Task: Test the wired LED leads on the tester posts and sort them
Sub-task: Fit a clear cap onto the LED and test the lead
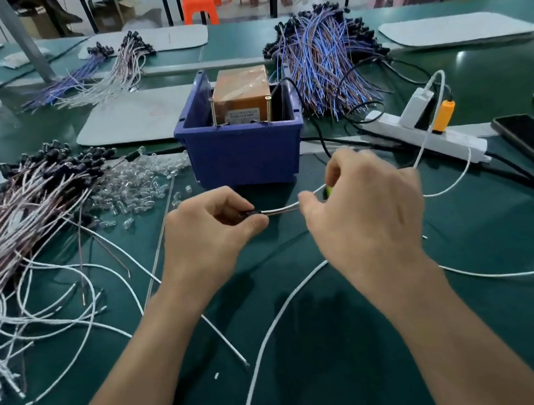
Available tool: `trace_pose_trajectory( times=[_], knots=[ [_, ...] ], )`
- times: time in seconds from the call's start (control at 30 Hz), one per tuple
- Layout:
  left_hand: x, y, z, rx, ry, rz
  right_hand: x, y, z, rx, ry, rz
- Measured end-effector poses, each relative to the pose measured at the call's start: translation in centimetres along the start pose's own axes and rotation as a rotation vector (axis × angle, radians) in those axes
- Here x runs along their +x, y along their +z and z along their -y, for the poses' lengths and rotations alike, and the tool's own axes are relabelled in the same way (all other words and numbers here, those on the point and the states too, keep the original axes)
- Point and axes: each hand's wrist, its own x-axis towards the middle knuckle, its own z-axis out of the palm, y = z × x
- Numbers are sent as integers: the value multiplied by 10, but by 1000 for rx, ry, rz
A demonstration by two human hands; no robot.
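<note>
Holding one wired LED lead (280, 209) between both hands, the person has it low over the green table (472, 241), directly in front of the blue bin (244, 150) that houses the tester (241, 95)

Left hand (208, 235): thumb and forefinger pinch the black LED end of the lead, the other fingers curled. Right hand (364, 212): fingers curled, thumb and forefinger appear to pinch the wire end. This hand is blurred, and a small green item under its fingers cannot be identified. The lead spans the short gap between the hands, nearly level, well clear of the tester posts (268, 107)

Handling assessment: the lead is judged very light and limp, two thin insulated wires that will sag and twist if held at one end only. The black end is the one stiff part and gives the surest hold. The second hold belongs close to the bare tips, so that each tip can be steered onto its own post. Stripped ends probably bend easily, so light pressure is advised

Stock noted: white-and-brown leads (18, 218) heaped at left, blue-and-brown leads (323, 55) behind the bin at right. Which heap should receive this lead cannot be determined
</note>
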Motion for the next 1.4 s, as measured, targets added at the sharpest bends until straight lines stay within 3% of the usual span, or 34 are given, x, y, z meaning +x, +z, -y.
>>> trace_pose_trajectory(
  times=[0.07,0.1,0.2,0.3,0.4,0.5,0.83,1.13,1.2,1.3,1.4],
  knots=[
    [-5,2,5,-25,-2,1,-9,8,-3,115,-114,-109],
    [-5,4,7,-41,0,7,-13,13,-2,164,-210,-74],
    [0,6,10,-149,-10,52,-10,37,-1,276,-393,233],
    [1,6,14,-321,-67,94,3,56,-3,432,-311,416],
    [0,6,19,-378,-82,108,6,70,-13,629,-271,376],
    [2,6,24,-256,-86,25,1,78,-21,759,-231,376],
    [0,8,26,-114,-50,68,10,88,-32,902,-163,554],
    [1,8,19,-393,-191,231,14,85,-41,1065,-212,718],
    [-1,9,21,-258,-132,196,13,86,-39,981,-213,664],
    [-10,12,22,127,83,140,9,85,-35,855,-238,569],
    [-13,14,22,208,158,112,8,83,-34,864,-269,620]
  ],
)
